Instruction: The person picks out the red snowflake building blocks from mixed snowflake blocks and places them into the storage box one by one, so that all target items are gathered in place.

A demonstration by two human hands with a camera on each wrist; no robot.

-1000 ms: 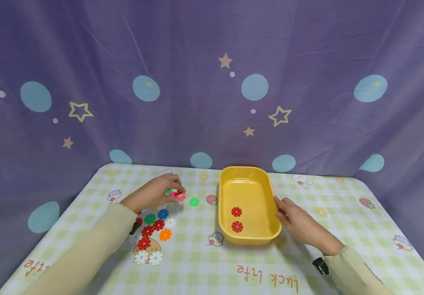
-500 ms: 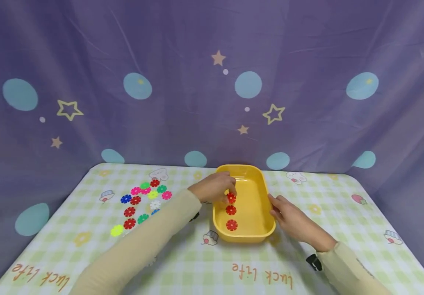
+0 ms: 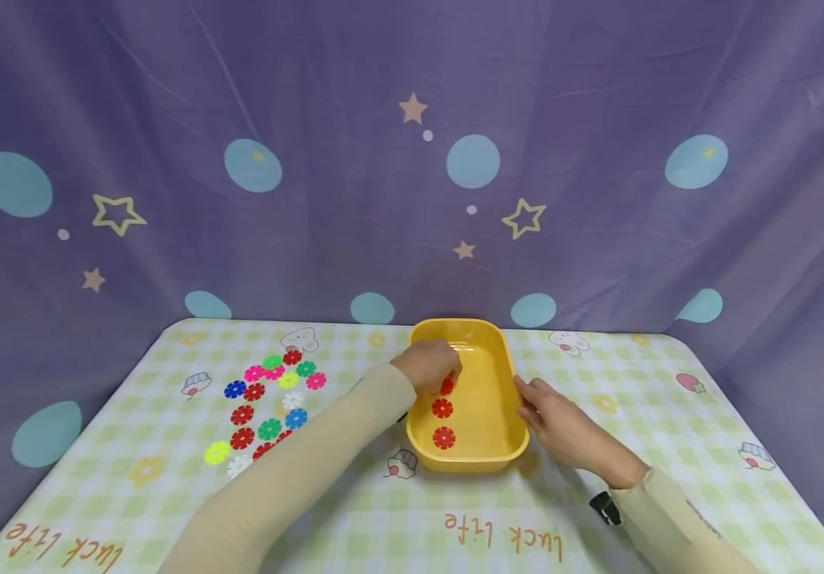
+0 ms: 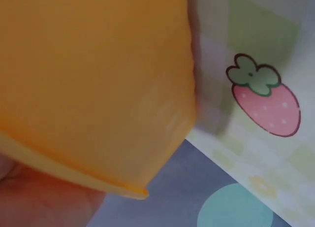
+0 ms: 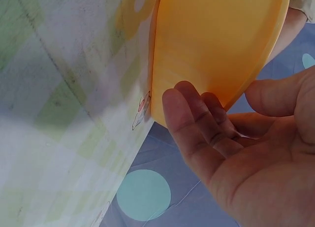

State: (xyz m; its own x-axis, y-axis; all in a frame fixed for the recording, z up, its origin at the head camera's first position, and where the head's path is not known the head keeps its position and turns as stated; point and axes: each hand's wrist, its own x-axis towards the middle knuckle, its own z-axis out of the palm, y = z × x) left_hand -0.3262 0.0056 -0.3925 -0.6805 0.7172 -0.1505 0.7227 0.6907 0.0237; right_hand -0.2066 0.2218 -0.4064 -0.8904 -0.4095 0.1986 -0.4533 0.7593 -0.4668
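Observation:
A yellow plastic tray (image 3: 487,399) stands on the table. My left hand (image 3: 429,365) reaches over its left side and pinches a red notched snowflake disc (image 3: 447,387), partly covered by the fingers, low inside the tray. Two more red snowflake discs (image 3: 443,422) lie in a column nearer me. In the left wrist view the tray's outer wall (image 4: 98,89) hides most of the left hand (image 4: 49,200). My right hand (image 3: 563,422) grips the tray's right rim; in the right wrist view its thumb (image 5: 275,96) is at the rim and its fingers (image 5: 189,121) lie against the outside wall.
Left of the tray, loose snowflake discs in red, green (image 3: 270,429), blue (image 3: 236,389), pink, yellow and white lie scattered, some hidden under the left sleeve (image 3: 311,470). A checked cloth (image 3: 355,534) covers the table. A purple curtain (image 3: 355,239) hangs behind its far edge.
My left hand has carried a red snowflake disc from the scattered pile rightward into the tray, above the two others. The right hand keeps its grip. The head view has shifted slightly.

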